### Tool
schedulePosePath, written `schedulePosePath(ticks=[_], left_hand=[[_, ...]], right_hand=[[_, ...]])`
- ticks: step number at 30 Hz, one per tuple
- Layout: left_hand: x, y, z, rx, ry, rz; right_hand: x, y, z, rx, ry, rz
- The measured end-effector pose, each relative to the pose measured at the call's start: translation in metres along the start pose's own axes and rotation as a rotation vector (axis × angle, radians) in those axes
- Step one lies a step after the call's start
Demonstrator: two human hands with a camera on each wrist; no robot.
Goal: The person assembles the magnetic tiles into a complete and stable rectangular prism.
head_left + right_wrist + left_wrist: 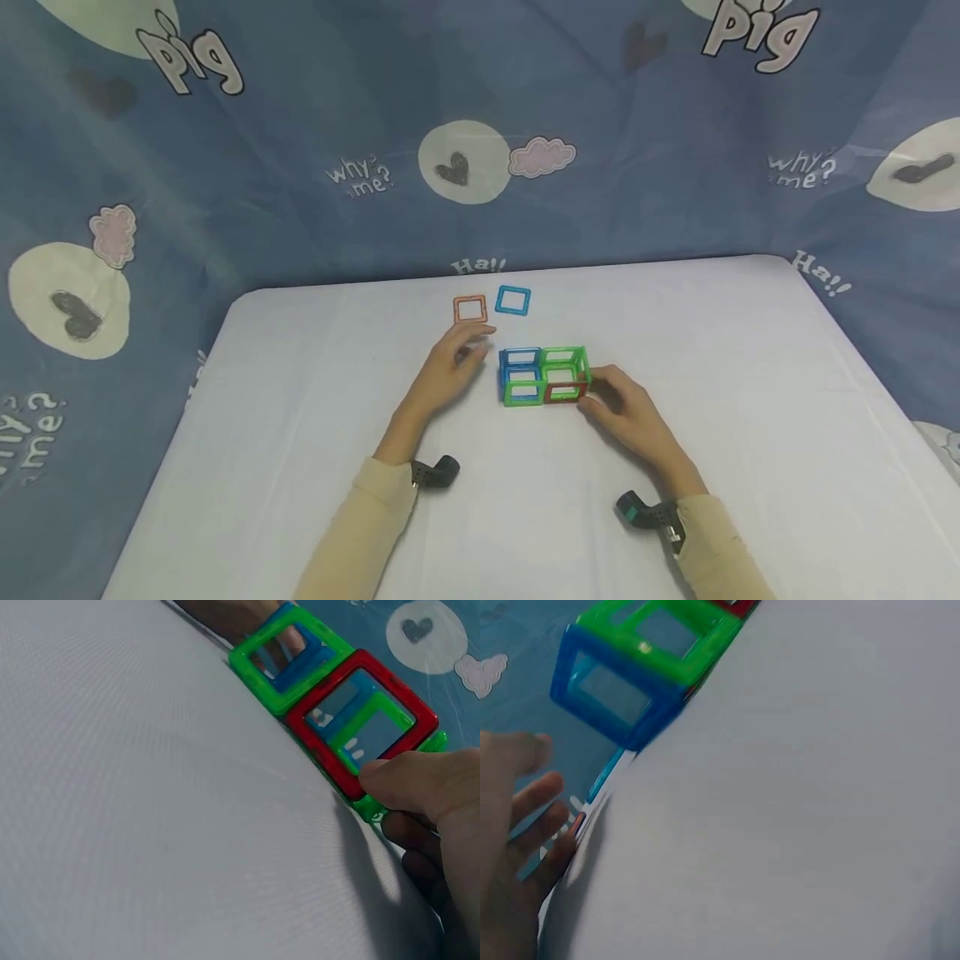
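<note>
A: What stands finished at this stage?

B: A block of magnetic tiles (pixel 544 376) sits near the middle of the counter (pixel 300 400). From the head view it reads as a two-by-two cluster of open cubes framed in blue, green and red. In the right wrist view a green frame and a red frame form its near faces, side by side.

A: And what appears to remain?

B: Two loose tiles lie flat beyond the block, apart from it: an orange square (pixel 470 309) and a blue square (pixel 513 301), just beside each other. Judging from how they lie, neither has yet been joined to the block, so the build looks mostly assembled with these two pieces left over.

A: State of the hands?

B: The right hand (pixel 627 414) is at the block's right end, its thumb pressed on the corner of the red frame and its fingers curled behind that end, steadying it. The left hand (pixel 447 373) holds nothing; its fingers are relaxed and spread, lying between the block and the orange square, close to both. Whether a fingertip touches the orange square cannot be told.

A: Surroundings?

B: A blue printed cloth (pixel 300 125) hangs behind the counter.
</note>
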State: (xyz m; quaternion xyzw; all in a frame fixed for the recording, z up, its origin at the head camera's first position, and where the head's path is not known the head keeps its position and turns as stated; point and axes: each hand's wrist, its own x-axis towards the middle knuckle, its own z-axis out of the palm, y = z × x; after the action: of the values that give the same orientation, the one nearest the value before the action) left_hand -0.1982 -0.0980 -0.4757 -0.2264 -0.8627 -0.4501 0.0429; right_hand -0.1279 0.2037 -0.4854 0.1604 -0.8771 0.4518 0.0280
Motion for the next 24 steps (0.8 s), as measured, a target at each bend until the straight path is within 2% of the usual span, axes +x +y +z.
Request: schedulePosePath(ticks=[4,6,12,15,21,24], left_hand=[[0.008,-0.013,-0.005,0.082,0.073,0.01],[0.011,-0.019,-0.006,0.112,0.102,-0.009],[0.022,-0.028,-0.007,0.174,0.15,-0.125],[0.028,-0.028,-0.006,0.214,0.153,-0.146],[0.038,-0.027,-0.004,0.355,0.1,-0.179],[0.041,-0.025,-0.004,0.392,0.098,-0.192]], right_hand=[[0.0,0.002,0.0,0.027,-0.011,-0.007],[0.0,0.001,0.001,0.031,-0.012,-0.012],[0.001,0.002,0.001,0.033,-0.016,0.004],[0.001,0.002,0.0,0.047,-0.014,0.01],[0.0,0.002,-0.001,0.036,-0.011,0.016],[0.001,0.001,-0.001,0.034,-0.008,0.015]])
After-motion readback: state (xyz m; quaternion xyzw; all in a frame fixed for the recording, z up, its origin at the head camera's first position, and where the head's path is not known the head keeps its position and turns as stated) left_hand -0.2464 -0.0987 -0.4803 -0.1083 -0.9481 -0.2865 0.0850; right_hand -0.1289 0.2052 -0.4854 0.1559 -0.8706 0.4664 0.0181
